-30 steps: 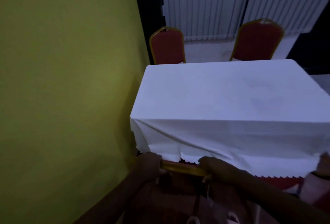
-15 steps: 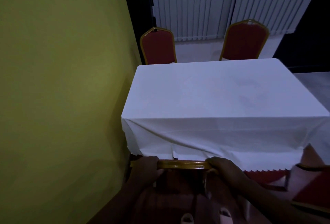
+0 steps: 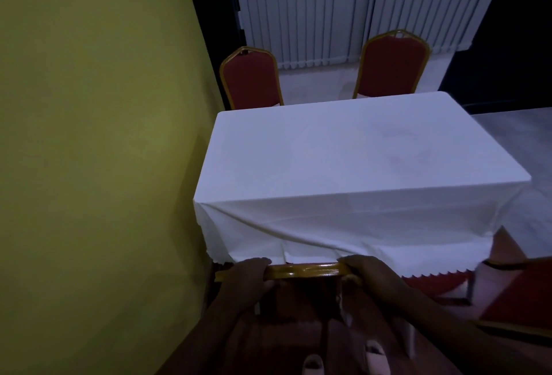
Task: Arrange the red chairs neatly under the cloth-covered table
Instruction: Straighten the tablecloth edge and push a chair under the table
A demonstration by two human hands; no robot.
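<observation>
Head view, looking down over the near edge of the desk (image 3: 343,150). Both hands are on the gold top rail of the near chair (image 3: 304,271), right at the hem of the white cloth (image 3: 358,225). The left hand (image 3: 248,282) wraps the rail toward its left end, grip clamped on it with fingers curled over the top. The right hand (image 3: 370,276) takes the right end, grip closed around the rail the same way. The rail sits just below the scalloped edge of the cloth, which hangs down and folds in a long crease across the front. The chair's red back drops away below the rail into shadow, and its seat is hidden.

On the far side, two more red chairs stand against the desk, the far left chair (image 3: 252,78) and the far right chair (image 3: 392,65), with only their backs showing above the cloth. To the right, another red chair (image 3: 519,294) pokes in at the frame edge, near the desk corner and angled away from it. A red seat (image 3: 433,283) shows under the hem beside the right hand.

The yellow wall (image 3: 89,135) runs tight along the left of the desk. White vertical blinds (image 3: 343,7) hang behind the far chairs. The person's toes (image 3: 312,364) show at the bottom.
</observation>
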